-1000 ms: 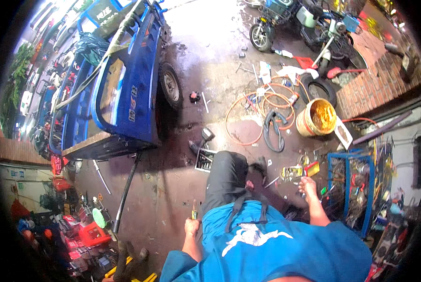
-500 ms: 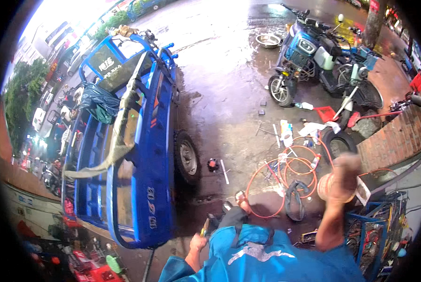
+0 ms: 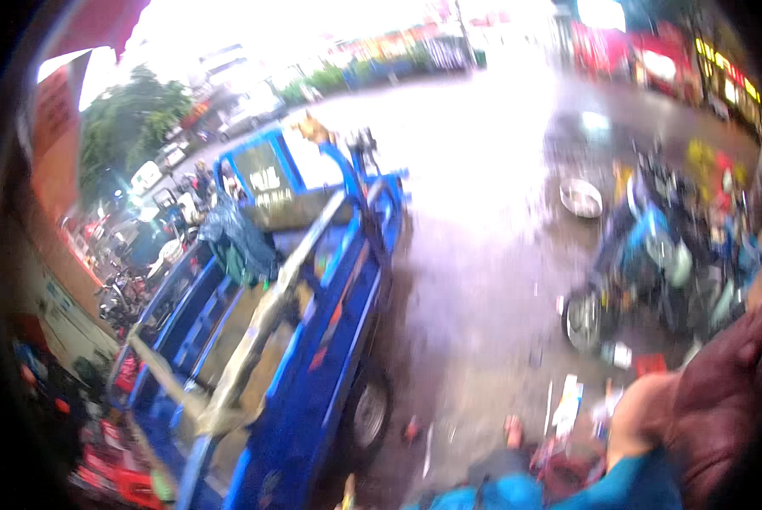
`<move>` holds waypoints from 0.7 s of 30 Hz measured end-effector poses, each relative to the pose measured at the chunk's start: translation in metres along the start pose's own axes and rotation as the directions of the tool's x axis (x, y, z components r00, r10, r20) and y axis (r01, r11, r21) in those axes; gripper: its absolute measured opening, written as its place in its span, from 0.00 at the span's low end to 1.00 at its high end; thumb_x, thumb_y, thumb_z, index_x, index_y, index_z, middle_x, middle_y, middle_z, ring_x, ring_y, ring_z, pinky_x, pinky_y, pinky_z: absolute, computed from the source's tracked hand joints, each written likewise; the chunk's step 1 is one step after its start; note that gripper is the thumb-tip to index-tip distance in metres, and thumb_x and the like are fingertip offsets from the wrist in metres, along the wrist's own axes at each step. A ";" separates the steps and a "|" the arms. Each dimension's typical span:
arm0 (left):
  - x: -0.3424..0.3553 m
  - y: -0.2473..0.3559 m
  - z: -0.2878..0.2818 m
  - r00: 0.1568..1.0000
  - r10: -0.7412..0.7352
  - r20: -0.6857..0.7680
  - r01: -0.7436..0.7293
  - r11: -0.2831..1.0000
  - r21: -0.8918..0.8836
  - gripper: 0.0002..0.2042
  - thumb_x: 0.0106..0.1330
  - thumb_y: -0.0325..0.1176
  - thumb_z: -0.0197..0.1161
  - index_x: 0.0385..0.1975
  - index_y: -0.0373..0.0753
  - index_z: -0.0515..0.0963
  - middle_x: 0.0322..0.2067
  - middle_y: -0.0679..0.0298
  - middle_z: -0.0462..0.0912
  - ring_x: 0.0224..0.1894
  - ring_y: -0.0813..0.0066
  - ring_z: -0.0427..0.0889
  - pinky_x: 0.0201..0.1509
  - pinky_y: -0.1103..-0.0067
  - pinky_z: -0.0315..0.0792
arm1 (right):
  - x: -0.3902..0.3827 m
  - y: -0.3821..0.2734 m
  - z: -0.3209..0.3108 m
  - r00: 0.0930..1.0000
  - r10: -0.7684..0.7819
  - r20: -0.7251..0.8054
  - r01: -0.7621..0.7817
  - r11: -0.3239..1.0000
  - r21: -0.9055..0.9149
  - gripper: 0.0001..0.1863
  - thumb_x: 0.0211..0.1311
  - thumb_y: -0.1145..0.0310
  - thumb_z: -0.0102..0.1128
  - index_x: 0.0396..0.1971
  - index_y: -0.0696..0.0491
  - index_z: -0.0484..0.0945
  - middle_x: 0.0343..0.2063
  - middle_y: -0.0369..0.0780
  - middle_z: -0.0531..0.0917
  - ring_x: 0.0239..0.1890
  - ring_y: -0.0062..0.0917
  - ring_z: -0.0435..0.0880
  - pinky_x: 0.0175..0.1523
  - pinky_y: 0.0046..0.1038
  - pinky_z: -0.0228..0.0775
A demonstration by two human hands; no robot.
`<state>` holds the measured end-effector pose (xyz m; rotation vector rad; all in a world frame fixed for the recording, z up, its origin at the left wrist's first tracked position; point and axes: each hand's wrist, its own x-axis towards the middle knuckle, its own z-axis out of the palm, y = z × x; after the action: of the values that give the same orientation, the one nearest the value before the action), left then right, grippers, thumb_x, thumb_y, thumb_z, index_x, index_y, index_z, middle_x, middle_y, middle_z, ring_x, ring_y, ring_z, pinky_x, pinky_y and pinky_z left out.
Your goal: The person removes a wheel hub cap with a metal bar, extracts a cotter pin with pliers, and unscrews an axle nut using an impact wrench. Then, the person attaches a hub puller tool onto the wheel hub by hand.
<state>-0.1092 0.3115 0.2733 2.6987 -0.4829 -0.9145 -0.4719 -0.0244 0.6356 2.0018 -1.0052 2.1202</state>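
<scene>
While the whole view is smeared by motion blur, the right hand (image 3: pixel 725 387) fills the lower right corner, raised close to the camera, back of the hand toward the lens. Its fingers curl up toward the rim of the picture; whether they grip anything I cannot tell. A teal sleeve (image 3: pixel 631 489) runs from its wrist to the lower edge.

The left hand is not clearly seen. A small yellowish tip (image 3: pixel 348 489) pokes up at the bottom edge, possibly a tool held low, but too blurred to name.

Surroundings: blue three-wheeled cargo truck (image 3: pixel 287 340) on the left, bed open, long pale planks (image 3: pixel 262 340) lying lengthwise in it. Wet concrete ground (image 3: pixel 483 280) in the middle. Parked motorbikes (image 3: pixel 653 263) to the right, a metal basin (image 3: pixel 581 198) beyond them. Scattered small parts and scraps (image 3: pixel 568 404) on the ground just beside the hand.

Judgement: no handling step is under way; the raised hand seems up near the head. Any next move calls for a steadier view first.
</scene>
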 end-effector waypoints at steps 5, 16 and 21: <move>-0.033 -0.045 0.080 0.964 -0.198 -0.177 0.173 0.974 -0.149 0.17 0.43 0.41 0.67 0.23 0.33 0.74 0.18 0.60 0.75 0.20 0.71 0.73 0.21 0.72 0.65 | 0.016 0.113 0.087 0.989 -0.079 0.129 0.046 0.969 0.244 0.08 0.48 0.75 0.59 0.30 0.56 0.77 0.26 0.39 0.78 0.27 0.28 0.76 0.37 0.28 0.67; -0.131 0.052 0.213 0.678 -0.724 -0.126 0.620 0.655 -0.431 0.14 0.42 0.36 0.71 0.17 0.31 0.77 0.14 0.60 0.76 0.17 0.72 0.76 0.21 0.75 0.69 | 0.080 0.080 0.292 0.943 -0.287 0.165 0.060 0.638 0.768 0.10 0.44 0.76 0.61 0.30 0.56 0.78 0.25 0.40 0.79 0.26 0.28 0.76 0.34 0.29 0.68; -0.126 0.003 0.239 0.555 -0.782 0.282 0.708 0.266 -0.655 0.19 0.43 0.42 0.70 0.20 0.28 0.77 0.16 0.56 0.78 0.19 0.67 0.78 0.24 0.71 0.72 | 0.013 0.000 0.354 0.861 -0.381 0.337 -0.146 0.448 0.882 0.11 0.42 0.77 0.61 0.30 0.57 0.79 0.24 0.40 0.80 0.25 0.29 0.77 0.33 0.29 0.69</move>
<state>-0.3532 0.3262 0.1581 2.0562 1.1311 -0.8604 -0.1652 -0.2008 0.6284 3.0371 0.5445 2.3041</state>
